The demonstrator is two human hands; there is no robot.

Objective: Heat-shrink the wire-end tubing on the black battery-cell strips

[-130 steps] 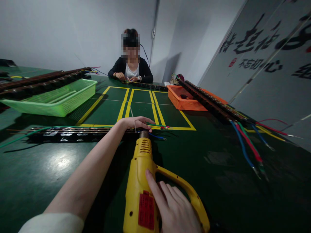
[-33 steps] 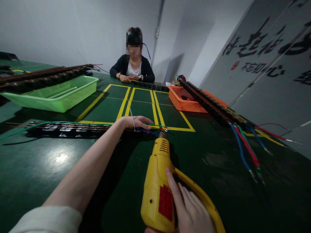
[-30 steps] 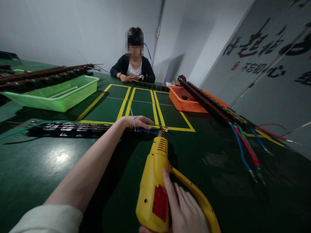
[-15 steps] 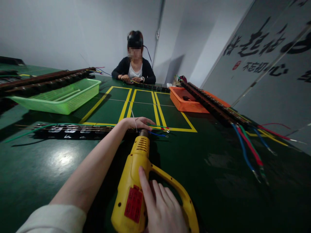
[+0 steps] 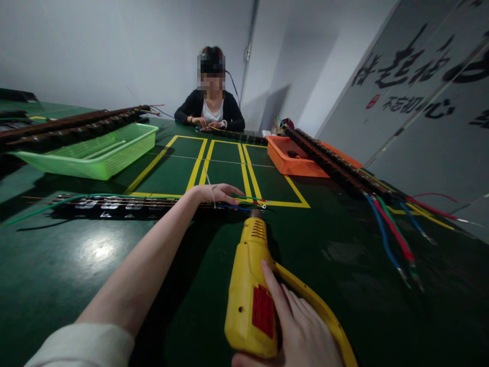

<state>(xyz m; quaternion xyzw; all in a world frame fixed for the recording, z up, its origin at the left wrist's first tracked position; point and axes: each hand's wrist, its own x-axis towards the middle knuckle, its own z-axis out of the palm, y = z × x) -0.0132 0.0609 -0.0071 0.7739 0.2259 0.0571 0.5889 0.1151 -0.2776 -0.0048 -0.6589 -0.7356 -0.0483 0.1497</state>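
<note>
My right hand [image 5: 296, 331] grips a yellow heat gun [image 5: 252, 290] by its handle, forefinger stretched along the body. Its metal nozzle points away from me at the coloured wire ends [image 5: 252, 204] of a long dark wire strip [image 5: 110, 204] lying across the green table [image 5: 76, 265]. My left hand [image 5: 216, 193] lies curled on top of that strip just left of the nozzle, pressing the wires down; a thin white tie crosses its fingers.
A green basket [image 5: 91, 153] with long dark strips across it stands at the far left. An orange basket [image 5: 294, 158] and more strips with blue, red and green wires [image 5: 385, 224] lie at the right. Another person [image 5: 210, 107] sits at the far end, hands on a strip.
The heat gun has swung right over the last half second, its nozzle moving from under my left hand's fingertips to the wire tips. My left hand has stayed on the strip.
</note>
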